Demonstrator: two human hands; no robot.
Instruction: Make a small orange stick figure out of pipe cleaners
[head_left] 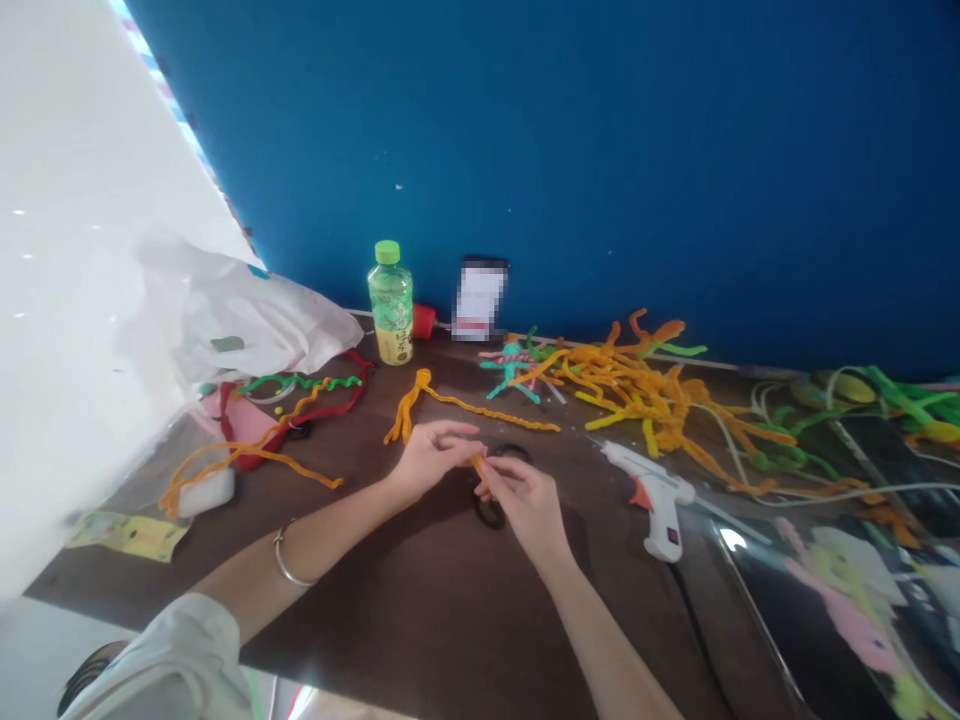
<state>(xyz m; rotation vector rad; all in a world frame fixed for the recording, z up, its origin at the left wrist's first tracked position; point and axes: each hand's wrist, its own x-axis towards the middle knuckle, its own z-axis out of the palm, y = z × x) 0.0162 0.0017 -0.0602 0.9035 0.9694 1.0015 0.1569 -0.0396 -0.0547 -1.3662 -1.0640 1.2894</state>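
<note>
Head view: over the counter (pixel 420 600), the left hand (pixel 429 457) and right hand (pixel 527 503) meet. Each grip is closed on a short orange pipe cleaner (pixel 478 461), fingertips pinching opposite ends, probably to control both ends at once. Black scissors (pixel 490 514) lie just beneath them. The glue gun (pixel 656 495) rests near on the right, seemingly parked within reach, and an orange heap (pixel 645 390) spreads by the wall.

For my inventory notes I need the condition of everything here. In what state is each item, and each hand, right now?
left hand: shut on the orange piece.
right hand: shut on the orange piece.
orange piece: pinched between both hands.
scissors: lying flat under the hands, blades hidden.
glue gun: lying on its side, untouched.
bottle: upright, cap on.
pipe cleaner heap: tangled, loose.
plastic bag: crumpled, slumped.
</note>
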